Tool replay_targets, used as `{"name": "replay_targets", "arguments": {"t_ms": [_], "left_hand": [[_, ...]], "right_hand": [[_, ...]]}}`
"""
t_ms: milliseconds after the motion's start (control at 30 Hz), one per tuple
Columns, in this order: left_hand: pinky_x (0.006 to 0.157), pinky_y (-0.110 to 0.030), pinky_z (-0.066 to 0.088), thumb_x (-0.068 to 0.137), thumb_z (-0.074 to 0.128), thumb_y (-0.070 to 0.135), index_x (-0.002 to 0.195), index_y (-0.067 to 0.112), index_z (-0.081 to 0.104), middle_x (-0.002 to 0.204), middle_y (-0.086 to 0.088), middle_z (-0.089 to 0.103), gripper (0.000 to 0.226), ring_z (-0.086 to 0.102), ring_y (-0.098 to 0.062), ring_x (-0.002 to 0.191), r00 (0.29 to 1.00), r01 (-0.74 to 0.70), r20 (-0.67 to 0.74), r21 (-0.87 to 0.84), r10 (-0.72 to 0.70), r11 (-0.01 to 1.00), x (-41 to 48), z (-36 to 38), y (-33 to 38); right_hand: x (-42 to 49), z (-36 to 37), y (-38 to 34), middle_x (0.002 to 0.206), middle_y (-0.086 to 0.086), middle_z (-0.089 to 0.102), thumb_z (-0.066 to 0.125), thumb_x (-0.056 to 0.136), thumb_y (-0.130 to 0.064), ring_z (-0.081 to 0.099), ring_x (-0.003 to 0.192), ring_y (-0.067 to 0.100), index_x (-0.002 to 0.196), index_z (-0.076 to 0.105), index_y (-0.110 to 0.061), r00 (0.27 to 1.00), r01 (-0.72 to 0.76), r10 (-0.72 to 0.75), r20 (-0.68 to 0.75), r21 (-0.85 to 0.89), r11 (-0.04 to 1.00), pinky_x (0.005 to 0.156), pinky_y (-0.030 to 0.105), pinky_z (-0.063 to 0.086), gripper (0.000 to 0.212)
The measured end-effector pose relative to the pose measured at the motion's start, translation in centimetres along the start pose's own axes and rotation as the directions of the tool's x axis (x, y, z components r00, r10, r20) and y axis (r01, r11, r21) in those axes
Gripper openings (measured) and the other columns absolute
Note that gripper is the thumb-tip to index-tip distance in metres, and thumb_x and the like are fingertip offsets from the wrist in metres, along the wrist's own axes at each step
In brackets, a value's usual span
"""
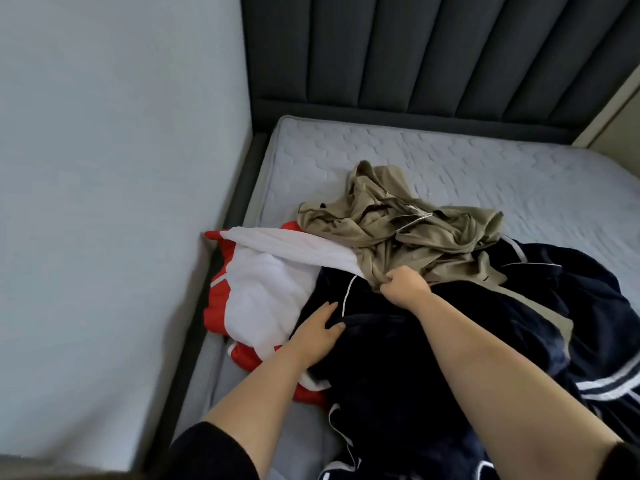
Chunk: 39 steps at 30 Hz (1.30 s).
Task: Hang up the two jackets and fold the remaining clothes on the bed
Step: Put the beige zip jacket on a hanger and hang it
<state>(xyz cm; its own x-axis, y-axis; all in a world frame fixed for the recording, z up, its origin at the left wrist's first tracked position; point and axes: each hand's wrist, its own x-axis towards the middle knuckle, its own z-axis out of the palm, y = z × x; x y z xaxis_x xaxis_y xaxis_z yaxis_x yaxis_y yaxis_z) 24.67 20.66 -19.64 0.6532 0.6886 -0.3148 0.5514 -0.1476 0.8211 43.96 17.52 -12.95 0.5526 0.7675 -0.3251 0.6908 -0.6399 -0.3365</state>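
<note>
A heap of clothes lies on the bed's bare grey mattress (467,161). A crumpled khaki garment (408,223) sits on top at the back. My right hand (403,284) grips its near edge in a fist. Below it spreads a dark navy garment with thin white piping (433,348), filling the lower middle and right. My left hand (317,336) rests on the navy fabric's left edge, thumb curled into a fold; whether it grips is unclear. To the left lies a red and white jacket (263,292), partly tucked under the navy cloth.
A pale wall (104,168) runs close along the bed's left side. The dark grey padded headboard (433,53) stands at the back, with a dark frame rail (194,327) between mattress and wall. More navy cloth with white stripes (609,386) drapes at the right edge.
</note>
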Motion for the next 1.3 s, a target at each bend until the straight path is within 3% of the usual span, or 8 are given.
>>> {"name": "replay_targets", "arguments": {"t_ms": [400,567,667,800,933,1033,1133,1300], "left_hand": [[0.109,-0.024,0.019,0.084,0.067,0.028,0.151,0.023,0.003,0.157,0.001,0.012,0.093,0.014,-0.016,0.143,0.975,-0.187,-0.142,-0.120,0.170,0.975,-8.0,-7.9,6.9],[0.094,-0.020,0.043,0.069,0.080,0.017,0.114,0.028,0.055,0.112,0.008,0.064,0.052,0.056,-0.007,0.111,0.912,-0.368,-0.209,-0.036,0.353,0.929,-13.0,-11.1,9.1],[0.067,0.001,0.037,0.080,0.072,0.025,0.094,0.027,0.061,0.078,0.024,0.056,0.018,0.059,-0.009,0.091,0.928,-0.311,-0.160,0.162,0.336,0.937,-16.2,-12.3,9.0],[0.083,-0.020,0.041,0.075,0.073,0.029,0.122,0.023,0.056,0.099,0.012,0.057,0.051,0.055,-0.011,0.102,0.948,-0.232,-0.201,0.098,0.248,0.968,-20.7,-11.7,8.2],[0.068,-0.021,0.044,0.076,0.073,0.023,0.075,0.023,0.069,0.076,0.014,0.064,0.005,0.057,-0.005,0.075,0.957,-0.280,0.029,0.348,0.288,0.895,-25.2,-10.6,8.5],[0.050,-0.018,0.033,0.078,0.065,0.006,0.044,0.025,0.053,0.047,0.015,0.047,0.041,0.042,-0.002,0.053,0.963,-0.270,0.129,0.427,0.237,0.863,-27.3,-9.7,7.5],[0.060,-0.022,0.038,0.079,0.060,0.002,0.057,0.022,0.061,0.059,0.009,0.052,0.030,0.046,-0.008,0.062,0.959,-0.274,0.194,0.463,0.206,0.843,-29.0,-9.4,5.6],[0.075,-0.013,0.042,0.087,0.060,0.012,0.100,0.017,0.073,0.104,0.002,0.069,0.020,0.060,-0.006,0.090,0.981,-0.189,0.116,0.372,0.156,0.909,-29.4,-11.3,1.1]], "right_hand": [[-13.3,-8.3,-10.6,0.055,0.005,0.039,0.042,0.078,0.003,0.036,0.053,0.019,0.056,0.038,-0.014,0.989,0.134,-0.136,-0.057,0.734,0.666,0.050,0.029,0.029,0.028],[-20.3,-10.3,-13.0,0.059,0.011,0.055,0.041,0.083,-0.007,0.058,0.056,0.021,0.063,0.050,-0.005,0.915,-0.052,-0.331,0.231,0.880,0.472,0.057,0.024,0.051,0.022],[-23.1,-10.3,-13.1,0.075,0.014,0.066,0.050,0.088,-0.026,0.066,0.065,0.022,0.073,0.062,-0.005,0.886,-0.061,-0.373,0.275,0.866,0.496,0.064,0.028,0.053,0.028],[-24.7,-8.4,-12.6,0.093,0.009,0.066,0.049,0.090,-0.041,0.063,0.081,0.022,0.088,0.064,-0.012,0.992,0.049,-0.123,0.025,0.825,0.563,0.070,0.030,0.047,0.032],[-26.8,-4.4,-11.3,0.093,0.005,0.063,0.037,0.100,-0.038,0.052,0.097,0.019,0.102,0.057,-0.007,0.966,-0.102,-0.141,0.218,0.816,0.569,0.091,0.029,0.037,0.037],[-28.6,-0.6,-9.9,0.097,0.009,0.058,0.035,0.102,-0.017,0.045,0.092,0.020,0.118,0.053,0.010,0.937,-0.078,-0.143,0.318,0.591,0.803,0.092,0.031,0.040,0.035],[-29.7,2.7,-9.2,0.119,0.013,0.053,0.037,0.101,-0.010,0.046,0.089,0.014,0.130,0.047,0.007,0.934,0.013,-0.139,0.330,0.357,0.934,0.072,0.020,0.043,0.035],[-29.6,7.6,-8.1,0.070,0.004,0.061,0.058,0.089,-0.020,0.060,0.054,0.014,0.088,0.066,-0.009,0.868,0.009,-0.063,0.492,0.111,0.994,0.052,0.023,0.051,0.014]]}}
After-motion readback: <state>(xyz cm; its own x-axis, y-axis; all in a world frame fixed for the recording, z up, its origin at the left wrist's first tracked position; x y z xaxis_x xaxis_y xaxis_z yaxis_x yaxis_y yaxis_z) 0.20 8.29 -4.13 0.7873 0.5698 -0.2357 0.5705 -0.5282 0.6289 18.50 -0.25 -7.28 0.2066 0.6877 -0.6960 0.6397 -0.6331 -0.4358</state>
